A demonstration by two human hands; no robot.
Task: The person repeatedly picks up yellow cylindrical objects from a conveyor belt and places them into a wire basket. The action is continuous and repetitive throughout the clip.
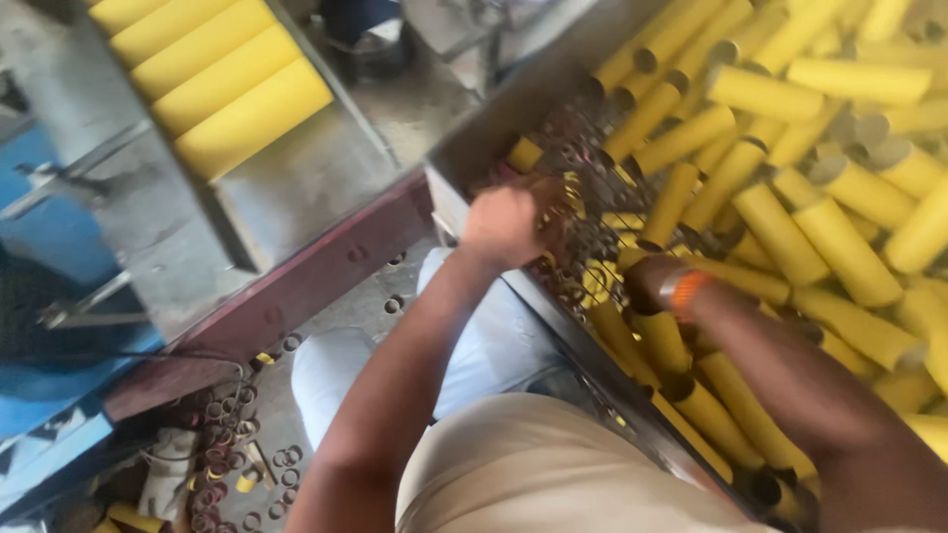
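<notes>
My left hand (506, 223) is curled in a loose fist over the near edge of a metal bin (494, 128), among a tangle of small dark rings (583, 212). What it grips is blurred. A short yellow tube piece (524, 154) lies just above it. My right hand (647, 281) is pushed down between long yellow cardboard tubes (780, 232), with its fingers hidden. An orange band (683, 291) is on that wrist.
The bin to the right is heaped with several yellow tubes. A grey metal machine bed (296, 188) at the upper left carries a row of wider yellow tubes (227, 89). Loose rings (222, 434) litter the floor at the lower left. A dark red beam (316, 271) runs between.
</notes>
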